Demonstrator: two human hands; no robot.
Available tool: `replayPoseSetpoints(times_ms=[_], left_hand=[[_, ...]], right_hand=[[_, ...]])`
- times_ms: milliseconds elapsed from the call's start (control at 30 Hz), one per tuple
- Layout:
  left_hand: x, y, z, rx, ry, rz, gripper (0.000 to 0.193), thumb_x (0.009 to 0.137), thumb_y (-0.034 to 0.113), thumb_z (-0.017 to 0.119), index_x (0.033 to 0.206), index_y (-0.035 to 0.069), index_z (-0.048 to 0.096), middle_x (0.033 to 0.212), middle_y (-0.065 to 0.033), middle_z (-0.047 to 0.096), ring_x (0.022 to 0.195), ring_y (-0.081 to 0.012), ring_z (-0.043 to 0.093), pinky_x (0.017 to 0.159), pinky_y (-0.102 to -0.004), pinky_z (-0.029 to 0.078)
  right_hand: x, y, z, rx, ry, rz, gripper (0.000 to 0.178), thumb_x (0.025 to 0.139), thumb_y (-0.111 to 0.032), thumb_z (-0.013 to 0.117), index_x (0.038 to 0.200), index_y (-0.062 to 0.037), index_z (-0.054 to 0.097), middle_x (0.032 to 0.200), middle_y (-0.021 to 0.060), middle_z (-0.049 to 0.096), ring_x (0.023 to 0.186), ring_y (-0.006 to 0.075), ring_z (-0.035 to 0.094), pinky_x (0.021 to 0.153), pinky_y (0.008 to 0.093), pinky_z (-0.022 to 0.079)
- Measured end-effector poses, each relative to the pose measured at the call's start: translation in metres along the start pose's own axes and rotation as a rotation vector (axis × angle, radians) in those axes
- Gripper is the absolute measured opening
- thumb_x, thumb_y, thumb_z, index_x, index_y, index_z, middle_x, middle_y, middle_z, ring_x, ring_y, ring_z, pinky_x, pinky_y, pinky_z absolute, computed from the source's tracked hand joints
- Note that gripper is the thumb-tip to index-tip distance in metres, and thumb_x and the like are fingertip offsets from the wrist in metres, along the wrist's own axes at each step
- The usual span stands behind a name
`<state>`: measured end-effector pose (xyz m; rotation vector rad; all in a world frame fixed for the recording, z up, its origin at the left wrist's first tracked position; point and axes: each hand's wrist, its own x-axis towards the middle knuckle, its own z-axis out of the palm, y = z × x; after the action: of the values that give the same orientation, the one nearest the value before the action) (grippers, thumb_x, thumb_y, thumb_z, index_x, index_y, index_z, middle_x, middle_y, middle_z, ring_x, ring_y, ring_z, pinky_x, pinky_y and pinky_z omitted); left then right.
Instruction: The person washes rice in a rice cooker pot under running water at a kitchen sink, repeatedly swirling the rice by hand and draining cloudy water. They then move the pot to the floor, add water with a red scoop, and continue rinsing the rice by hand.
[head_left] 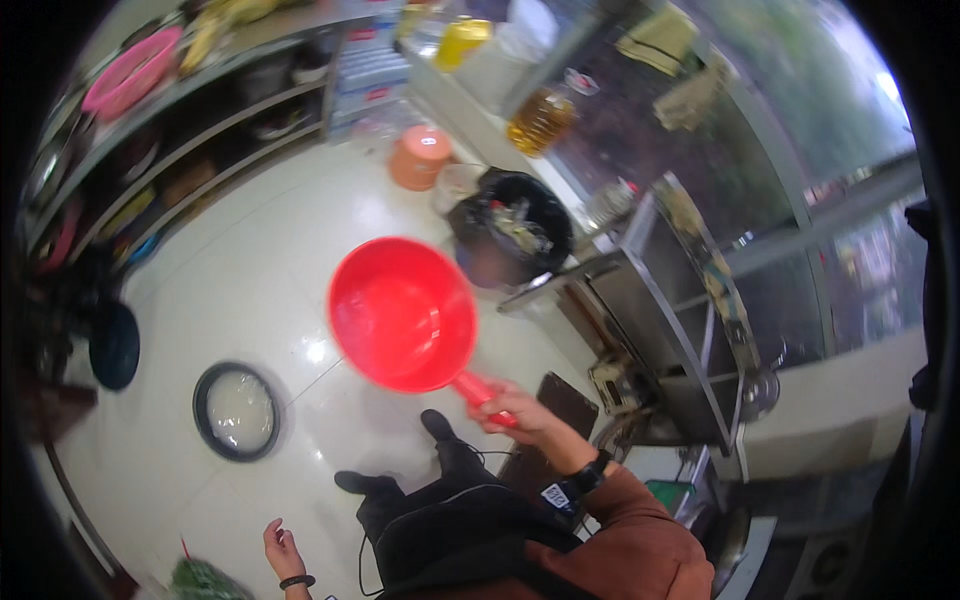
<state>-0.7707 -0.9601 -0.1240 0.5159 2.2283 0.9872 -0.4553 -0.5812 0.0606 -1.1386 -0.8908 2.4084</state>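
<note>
My right hand is wrapped round the handle of a red plastic water ladle, held out over the floor in front of me. The ladle's wide bowl faces up, and I see no contents in it beyond a shine. At the lower left, my left hand hangs away from everything, its fingers loosely curled with nothing in them. A dark round basin holding whitish liquid or a clear bag stands on the floor between the left hand and the ladle.
A bin lined with a black bag stands beyond the ladle, beside an orange tub. Metal shelving runs along the far left. A metal rack stands by the window at right. Greens lie at lower left on the tiled floor.
</note>
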Motion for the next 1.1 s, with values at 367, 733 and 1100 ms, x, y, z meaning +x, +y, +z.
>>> replayPoseSetpoints(times_ms=[367,733,1100], left_hand=[[0.018,0.157,0.167,0.270,-0.279,0.196,0.028,0.082,0.002,0.057,0.110,0.003,0.061,0.095,-0.0097,0.065,0.078,-0.0177,0.060,0.072,-0.0302,0.050],[-0.050,0.258,0.295,0.626,-0.586,0.165,0.032,0.083,0.018,0.062,0.112,0.005,0.061,0.109,-0.0167,0.062,0.104,-0.0346,0.058,0.092,-0.0407,0.046],[-0.034,0.236,0.263,0.451,-0.371,0.071,0.030,0.086,0.013,0.059,0.115,0.010,0.061,0.115,-0.0124,0.061,0.102,-0.0281,0.060,0.085,-0.0362,0.050]], right_hand=[[-0.168,-0.172,-0.319,0.024,0.977,-0.694,0.016,0.081,-0.017,0.057,0.092,-0.0100,0.047,0.072,0.0041,0.054,0.045,0.0095,0.044,0.036,0.0208,0.034],[-0.129,-0.230,-0.698,0.534,1.157,-0.461,0.015,0.077,-0.020,0.061,0.071,-0.0129,0.049,0.060,-0.0015,0.050,0.045,0.0091,0.045,0.037,0.0214,0.029],[-0.146,-0.218,-0.734,-1.138,1.596,-0.079,0.053,0.075,-0.022,0.064,0.120,0.0058,0.056,0.113,0.0250,0.061,0.105,0.0329,0.059,0.092,0.0373,0.042]])
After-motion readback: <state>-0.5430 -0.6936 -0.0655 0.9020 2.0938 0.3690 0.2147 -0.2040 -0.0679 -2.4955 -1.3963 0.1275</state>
